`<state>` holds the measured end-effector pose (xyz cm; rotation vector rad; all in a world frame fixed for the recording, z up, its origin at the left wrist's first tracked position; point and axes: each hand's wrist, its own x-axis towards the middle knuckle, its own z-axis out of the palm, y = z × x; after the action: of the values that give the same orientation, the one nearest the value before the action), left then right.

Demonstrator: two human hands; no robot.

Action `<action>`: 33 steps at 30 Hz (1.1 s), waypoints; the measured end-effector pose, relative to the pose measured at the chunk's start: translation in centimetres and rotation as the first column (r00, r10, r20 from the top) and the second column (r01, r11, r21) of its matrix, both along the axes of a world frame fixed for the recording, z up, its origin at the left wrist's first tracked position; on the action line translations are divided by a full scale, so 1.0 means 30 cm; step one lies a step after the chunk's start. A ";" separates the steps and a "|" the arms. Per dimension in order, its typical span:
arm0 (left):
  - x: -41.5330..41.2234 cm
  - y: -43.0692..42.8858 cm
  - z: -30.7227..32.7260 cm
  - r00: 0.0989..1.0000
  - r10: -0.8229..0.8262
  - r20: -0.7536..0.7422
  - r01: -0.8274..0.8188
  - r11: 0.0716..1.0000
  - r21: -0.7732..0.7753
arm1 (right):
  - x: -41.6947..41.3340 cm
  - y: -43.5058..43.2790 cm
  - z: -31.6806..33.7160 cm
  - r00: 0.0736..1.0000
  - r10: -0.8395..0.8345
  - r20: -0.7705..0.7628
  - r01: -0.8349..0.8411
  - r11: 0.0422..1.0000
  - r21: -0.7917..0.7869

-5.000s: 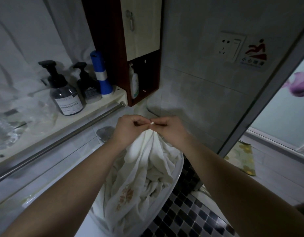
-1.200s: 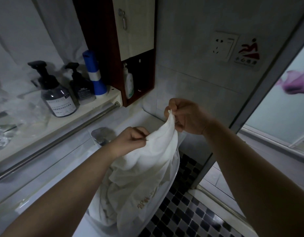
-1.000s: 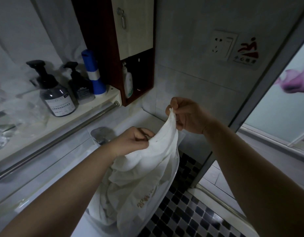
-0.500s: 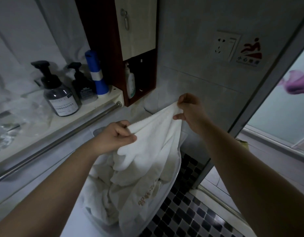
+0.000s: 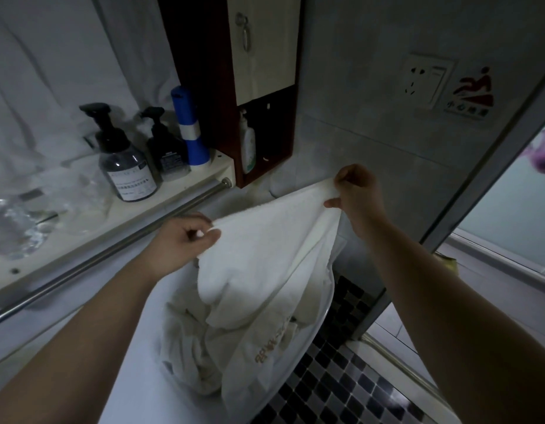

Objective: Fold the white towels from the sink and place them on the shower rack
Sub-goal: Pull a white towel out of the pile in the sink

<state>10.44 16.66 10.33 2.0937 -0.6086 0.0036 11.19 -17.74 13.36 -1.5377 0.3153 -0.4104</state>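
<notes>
A white towel (image 5: 265, 258) with gold lettering near its lower hem hangs between my two hands above the white sink (image 5: 314, 335). My left hand (image 5: 185, 240) pinches one top corner of it, and my right hand (image 5: 357, 194) pinches the other corner, higher and further right. The top edge runs taut between them. More crumpled white towels (image 5: 188, 341) lie heaped in the sink below. No shower rack is in view.
A shelf (image 5: 81, 221) on the left carries two dark pump bottles (image 5: 124, 160), a blue and white can (image 5: 188, 130) and clear plastic wrap. A steel rail (image 5: 106, 255) runs under it. A red-brown cabinet (image 5: 259, 87) hangs behind. A glass door frame (image 5: 479, 166) stands right, above the mosaic floor (image 5: 341, 387).
My hands have drawn apart, the right one rising toward the wall and the left moving left, so the towel's top edge has gone from bunched to stretched out.
</notes>
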 end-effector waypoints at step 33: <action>0.007 -0.130 -0.144 0.977 0.056 0.207 -0.141 0.896 0.422 | -0.073 0.083 0.107 0.935 0.307 0.179 -0.304 0.952 -0.045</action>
<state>10.66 12.78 6.02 2.5806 -0.6611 0.1401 8.99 -15.25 16.56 -1.5219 -0.0730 -0.3061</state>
